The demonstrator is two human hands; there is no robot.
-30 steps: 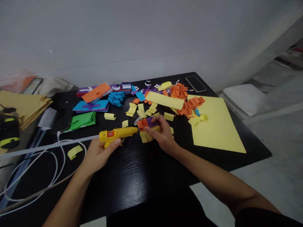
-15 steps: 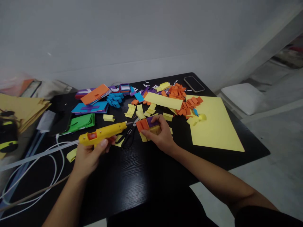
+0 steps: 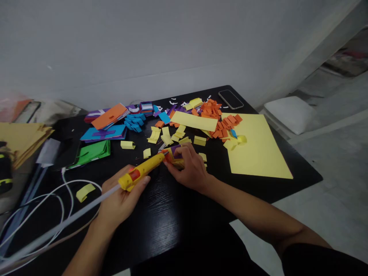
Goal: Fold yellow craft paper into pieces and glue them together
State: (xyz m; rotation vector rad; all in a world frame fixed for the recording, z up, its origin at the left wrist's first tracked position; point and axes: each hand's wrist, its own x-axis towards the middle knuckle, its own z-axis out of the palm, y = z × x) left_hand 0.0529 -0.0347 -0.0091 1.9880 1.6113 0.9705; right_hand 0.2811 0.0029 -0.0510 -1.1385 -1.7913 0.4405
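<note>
A yellow hot glue gun (image 3: 146, 167) is in my left hand (image 3: 119, 195), whose fingers wrap its handle. A long translucent glue stick (image 3: 83, 209) runs out of its back end toward the lower left. The nozzle meets the folded paper piece (image 3: 175, 150), coloured orange, purple and yellow; whether it touches cannot be seen clearly. My right hand (image 3: 191, 166) pinches that piece and hides part of it. The scissors behind the glue gun are mostly covered. Several small folded yellow strips (image 3: 166, 136) lie just beyond my hands.
Orange folded pieces (image 3: 211, 109) are heaped at the back, beside a large yellow sheet (image 3: 258, 153). A phone (image 3: 230, 99) lies at the far right corner. Stacked orange paper (image 3: 110, 117), blue paper (image 3: 105, 132) and green paper (image 3: 94, 153) sit at the left. A white cable (image 3: 67, 184) loops nearby.
My left hand has brought the glue gun rightward, its nozzle now at the paper piece. My right hand still holds the piece, slightly turned. The view has shifted a little.
</note>
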